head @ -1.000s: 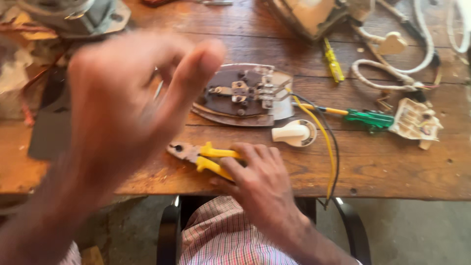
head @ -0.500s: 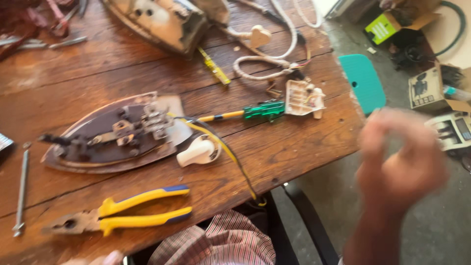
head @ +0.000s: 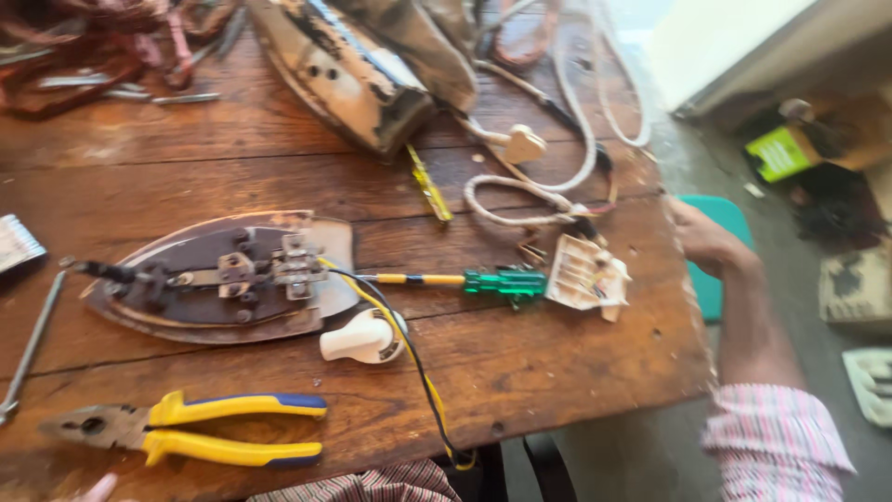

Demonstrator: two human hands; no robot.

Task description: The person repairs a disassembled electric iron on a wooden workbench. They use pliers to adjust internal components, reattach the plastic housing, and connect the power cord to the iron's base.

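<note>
My right hand point(head: 701, 237) reaches past the right edge of the wooden table point(head: 557, 372), beside a teal seat point(head: 715, 279); its fingers are partly hidden, so its hold is unclear. Only a fingertip of my left hand point(head: 98, 485) shows at the bottom left, near the yellow-and-blue-handled pliers point(head: 186, 429). A bare iron soleplate point(head: 223, 279) with metal fittings lies in the middle. A white knob point(head: 358, 336) and a yellow-and-black wire point(head: 409, 363) lie next to it. A green-handled screwdriver point(head: 465, 279) points at the soleplate, with a white plastic terminal piece point(head: 585, 274) beside its handle.
A worn iron housing point(head: 353, 65) and a looped white cord point(head: 557, 177) lie at the back. A small yellow screwdriver point(head: 429, 183) lies between them and the soleplate. A metal rod point(head: 28, 344) lies at the left. Boxes and clutter point(head: 818, 158) cover the floor at right.
The view has swung to the right. My right hand dropped from blurred mid-air to the table's right edge. My left hand, raised a second ago, has sunk almost out of view.
</note>
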